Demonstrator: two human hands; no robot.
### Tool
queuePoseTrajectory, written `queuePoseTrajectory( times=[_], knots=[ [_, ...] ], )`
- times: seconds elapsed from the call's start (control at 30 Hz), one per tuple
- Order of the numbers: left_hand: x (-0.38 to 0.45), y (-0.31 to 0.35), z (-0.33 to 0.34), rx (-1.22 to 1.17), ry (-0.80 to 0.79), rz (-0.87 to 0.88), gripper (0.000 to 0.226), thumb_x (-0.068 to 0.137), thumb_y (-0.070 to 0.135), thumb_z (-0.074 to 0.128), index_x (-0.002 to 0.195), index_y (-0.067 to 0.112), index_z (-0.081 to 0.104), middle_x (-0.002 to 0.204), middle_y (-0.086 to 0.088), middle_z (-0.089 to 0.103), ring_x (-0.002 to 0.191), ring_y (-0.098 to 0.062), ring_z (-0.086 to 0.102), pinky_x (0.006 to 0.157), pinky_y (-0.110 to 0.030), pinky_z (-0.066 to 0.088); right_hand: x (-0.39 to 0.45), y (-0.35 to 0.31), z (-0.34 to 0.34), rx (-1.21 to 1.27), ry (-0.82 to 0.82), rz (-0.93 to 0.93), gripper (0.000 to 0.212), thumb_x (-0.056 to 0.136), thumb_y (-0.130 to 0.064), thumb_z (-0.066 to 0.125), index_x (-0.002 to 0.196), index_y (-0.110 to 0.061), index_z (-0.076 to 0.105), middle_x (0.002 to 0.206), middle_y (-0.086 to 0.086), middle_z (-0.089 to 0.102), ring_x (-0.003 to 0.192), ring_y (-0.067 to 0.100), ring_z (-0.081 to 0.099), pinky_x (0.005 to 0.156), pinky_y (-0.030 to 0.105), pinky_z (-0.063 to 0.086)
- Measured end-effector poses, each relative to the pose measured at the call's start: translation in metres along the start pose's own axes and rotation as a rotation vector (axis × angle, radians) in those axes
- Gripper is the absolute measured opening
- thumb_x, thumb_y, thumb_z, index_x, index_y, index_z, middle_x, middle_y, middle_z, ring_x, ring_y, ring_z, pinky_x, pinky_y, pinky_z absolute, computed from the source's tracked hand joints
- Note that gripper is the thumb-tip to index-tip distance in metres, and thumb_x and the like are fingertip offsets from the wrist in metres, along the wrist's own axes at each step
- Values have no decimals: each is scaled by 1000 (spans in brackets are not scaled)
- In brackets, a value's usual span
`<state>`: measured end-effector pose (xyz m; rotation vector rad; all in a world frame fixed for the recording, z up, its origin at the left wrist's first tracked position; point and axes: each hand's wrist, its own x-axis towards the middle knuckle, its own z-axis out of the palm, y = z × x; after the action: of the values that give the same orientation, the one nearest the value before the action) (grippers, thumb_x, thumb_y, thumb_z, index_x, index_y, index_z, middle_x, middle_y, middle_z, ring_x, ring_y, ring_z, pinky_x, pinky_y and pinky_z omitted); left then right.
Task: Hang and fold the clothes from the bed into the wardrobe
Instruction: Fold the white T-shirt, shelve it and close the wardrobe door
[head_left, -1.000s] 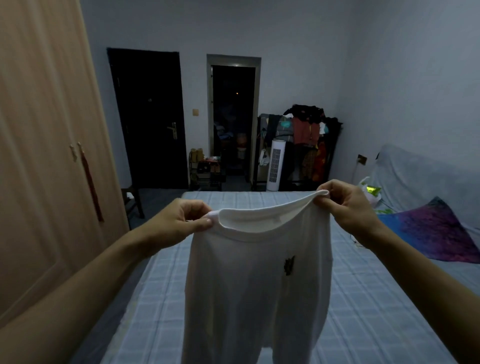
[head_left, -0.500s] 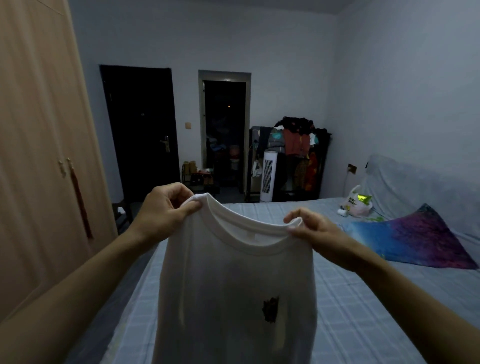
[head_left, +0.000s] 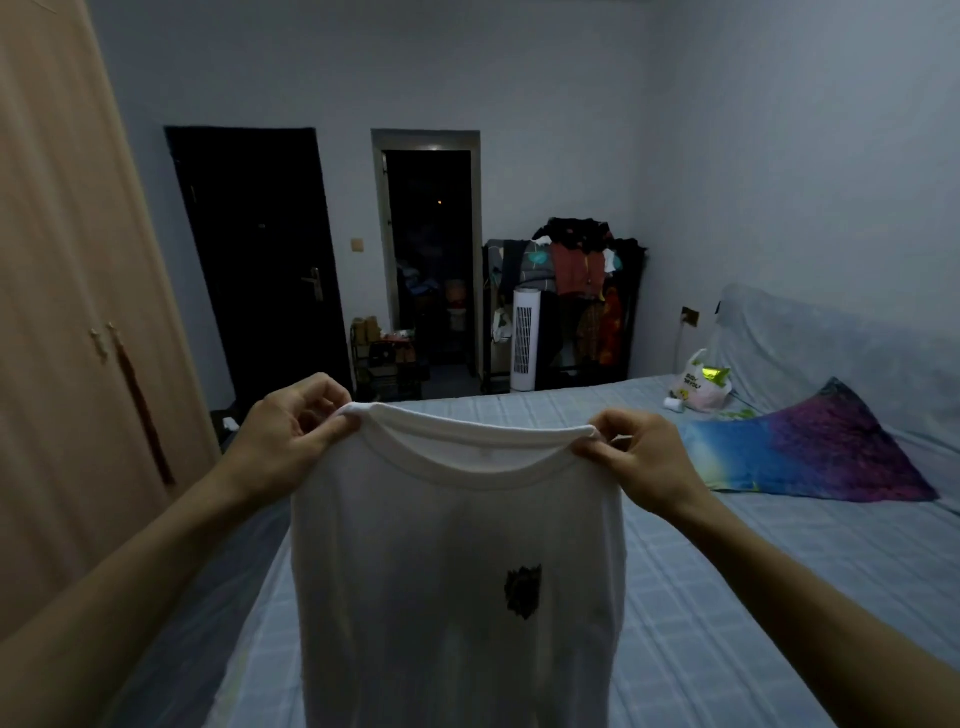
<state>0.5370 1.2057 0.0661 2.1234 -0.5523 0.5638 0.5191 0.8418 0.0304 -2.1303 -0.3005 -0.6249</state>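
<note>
Left grip: the left hand (head_left: 291, 434) pinches the left end of the neckline of a white T-shirt (head_left: 457, 571), fingers curled on the cloth.
Right grip: the right hand (head_left: 647, 457) pinches the right end of the neckline the same way.
T-shirt: held up in the air between the two hands, hanging straight down over the bed (head_left: 753, 597); a small dark emblem (head_left: 523, 591) shows on its chest.
Wardrobe: its pale wooden doors (head_left: 67, 332) stand shut at the left.
Pillow: a blue and purple pillow (head_left: 815, 457) lies on the bed at the right.
</note>
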Motion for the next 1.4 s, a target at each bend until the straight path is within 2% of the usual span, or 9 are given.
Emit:
queuePoseTrajectory(
  times=[0.3,0.53,0.63,0.73,0.83,0.97,1.13,1.23,1.4],
  knots=[
    [-14,9,-23,-244,-192,-76,31,76,46,75,82,15,71,79,-5,73,71,-9,67,60,-19,52,10,-16,-20,235,-209,87,18,78,-25,75,88,-11,72,86,7,74,85,21,71,76,32,57],
    [-19,-11,-18,-388,-432,-389,20,88,16,70,92,-3,69,87,-17,70,79,-19,66,68,-25,53,17,-16,-9,208,-360,250,10,86,-17,68,92,-10,72,89,7,73,90,22,69,79,32,56],
    [8,-20,6,-231,-342,-526,15,86,16,73,84,1,71,71,-6,68,63,-11,63,54,-20,48,41,-14,32,73,-259,434,10,89,-18,68,89,-8,73,85,8,72,81,18,67,62,25,51],
    [32,-19,36,-37,-38,-644,16,83,16,75,77,1,71,67,-7,65,54,-13,59,43,-22,43,58,-15,74,74,-111,574,11,86,-15,71,79,-6,71,80,10,69,75,21,65,57,29,54],
    [30,4,62,-31,116,-534,21,81,23,77,73,6,68,72,-10,69,62,-19,66,47,-31,54,52,-31,103,199,-61,519,10,86,-17,72,79,-10,72,82,8,70,80,19,67,69,36,60],
    [10,39,82,-54,110,-317,20,83,35,76,76,18,67,71,0,68,66,-14,68,58,-37,61,38,-63,113,436,-99,367,8,88,-22,71,89,-14,71,86,4,73,85,16,70,71,31,59],
    [-5,52,84,-167,89,-213,5,92,24,65,92,22,70,86,4,70,79,-8,69,67,-34,61,30,-71,105,553,-207,271,25,86,-36,71,98,-14,74,93,3,75,91,14,72,81,33,59],
    [-8,53,77,-227,-48,-217,27,95,7,53,95,24,73,98,5,69,89,-11,67,69,-28,60,26,-69,100,470,-204,230,23,80,-27,78,100,-16,72,93,1,75,89,11,72,76,27,59],
    [-8,28,59,127,-19,-138,21,87,24,69,106,30,68,110,10,61,99,-3,55,74,-17,49,23,-60,96,375,-155,228,8,89,-17,68,97,-18,70,93,1,71,89,12,68,70,23,54]
  ],
)
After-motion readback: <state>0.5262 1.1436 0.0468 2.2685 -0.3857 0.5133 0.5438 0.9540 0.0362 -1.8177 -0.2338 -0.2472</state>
